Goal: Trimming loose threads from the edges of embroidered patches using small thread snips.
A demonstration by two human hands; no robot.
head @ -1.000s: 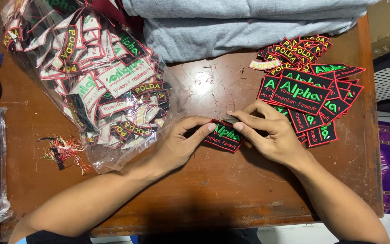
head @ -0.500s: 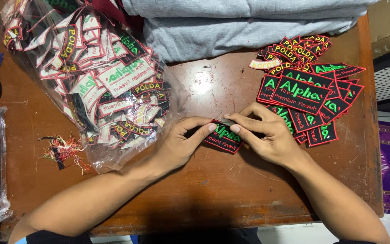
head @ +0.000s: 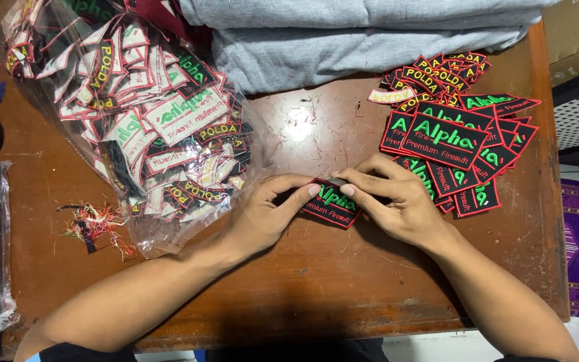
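Your two hands meet at the middle of the frame over one black patch (head: 330, 204) with a red border and green lettering, lying flat on the brown wooden table (head: 316, 288). Your left hand (head: 263, 218) comes in from the lower left, thumb and forefinger pinched on the patch's upper left edge. Your right hand (head: 400, 204) comes in from the lower right, its forefinger and thumb pressed together on the upper right edge of the same patch, the other fingers curled loosely above it. The fingertips of both hands nearly touch over the top of the patch, and the lower half of the patch shows free between the two palms.

Both forearms run down to the bottom corners of the frame, wrists low over the wood.

Just beyond your right knuckles, in the right middle of the frame, sits a spread pile of finished patches (head: 454, 137); your fingers reach close to its nearest edge. To the left of your left hand lies a clear plastic bag (head: 135, 127) stuffed with patches, its lower corner close to your wrist. A small tuft of thread scraps (head: 92, 224) lies at the left. Folded grey cloth (head: 370, 37) fills the top. Bare table lies open below your hands, down to the near edge.
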